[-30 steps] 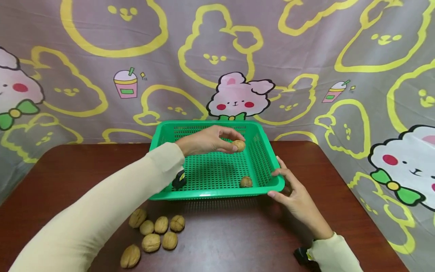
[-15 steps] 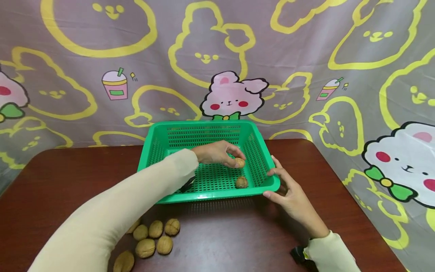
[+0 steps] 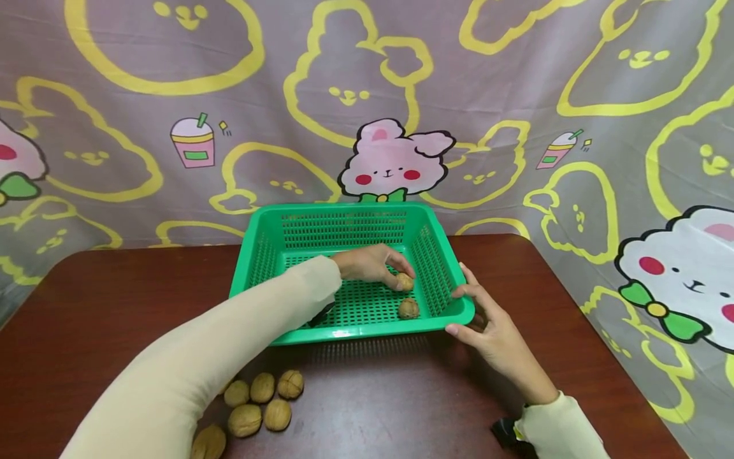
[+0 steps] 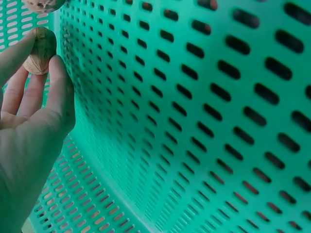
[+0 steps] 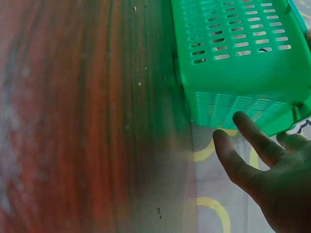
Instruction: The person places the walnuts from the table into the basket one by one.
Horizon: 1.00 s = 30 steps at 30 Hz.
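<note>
Inside the green plastic basket point(image 3: 355, 332), my left hand point(image 3: 373, 262) pinches a walnut point(image 3: 405, 282) between thumb and fingertips, low over the slotted floor. The left wrist view shows the held walnut point(image 4: 41, 51) close to the basket's side wall point(image 4: 160, 97). Just nearer to me, a second walnut point(image 3: 409, 308) lies on the basket floor. My right hand point(image 3: 499, 331) grips the basket's near right corner, with the thumb at the front and a finger over the rim. In the right wrist view, other fingers point(image 5: 238, 167) of that hand extend beside the basket's outer wall.
Several loose walnuts point(image 3: 244, 420) lie on the brown table point(image 3: 367, 395) in front of the basket, some partly hidden by the left sleeve point(image 3: 189, 376). A patterned cloth point(image 3: 487, 76) hangs behind the table.
My left hand has lowered the walnut from above the basket down near its floor, close to the other walnut. The right hand keeps its grip on the corner. The head view has shifted slightly.
</note>
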Motion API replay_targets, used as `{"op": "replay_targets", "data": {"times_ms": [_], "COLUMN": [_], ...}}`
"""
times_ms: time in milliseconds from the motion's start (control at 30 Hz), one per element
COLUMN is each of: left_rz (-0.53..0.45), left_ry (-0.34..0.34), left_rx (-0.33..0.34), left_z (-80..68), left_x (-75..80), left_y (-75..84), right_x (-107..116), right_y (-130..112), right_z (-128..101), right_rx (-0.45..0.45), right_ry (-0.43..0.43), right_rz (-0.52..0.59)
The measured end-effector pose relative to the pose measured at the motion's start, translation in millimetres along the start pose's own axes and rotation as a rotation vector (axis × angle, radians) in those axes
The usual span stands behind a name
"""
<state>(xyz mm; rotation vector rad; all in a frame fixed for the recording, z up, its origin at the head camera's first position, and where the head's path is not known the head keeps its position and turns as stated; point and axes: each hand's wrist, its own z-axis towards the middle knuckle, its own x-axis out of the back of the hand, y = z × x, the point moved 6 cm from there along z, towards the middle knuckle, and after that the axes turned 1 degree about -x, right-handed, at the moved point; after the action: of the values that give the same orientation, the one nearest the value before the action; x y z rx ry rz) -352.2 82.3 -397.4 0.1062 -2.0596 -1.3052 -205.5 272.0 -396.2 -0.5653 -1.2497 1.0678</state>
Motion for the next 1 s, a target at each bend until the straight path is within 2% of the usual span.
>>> {"op": "replay_targets", "data": {"times_ms": [367, 567, 667, 767, 1000], "left_rz": [0.066, 0.094, 0.066, 0.026, -0.043], "left_ry": [0.001, -0.008, 0.009, 0.048, 0.154], "left_rx": [0.019, 0.023, 0.006, -0.034, -0.076], "left_z": [-1.6, -18.6, -36.7, -63.6, -151.6], "left_x": [0.6, 20.6, 32.3, 42.0, 50.4], "left_y": [1.6, 12.4, 20.4, 32.6, 54.5], "right_x": [-1, -1, -1, -1, -2], "right_y": [-1, 2, 4, 3, -2], "right_z": [-1, 0, 1, 0, 1], "right_rx": [0.006, -0.009, -0.015, -0.009, 0.015], "right_ry": [-0.002, -0.002, -0.004, -0.003, 0.010], "right_rz": [-0.009, -0.028, -0.050, -0.059, -0.050]}}
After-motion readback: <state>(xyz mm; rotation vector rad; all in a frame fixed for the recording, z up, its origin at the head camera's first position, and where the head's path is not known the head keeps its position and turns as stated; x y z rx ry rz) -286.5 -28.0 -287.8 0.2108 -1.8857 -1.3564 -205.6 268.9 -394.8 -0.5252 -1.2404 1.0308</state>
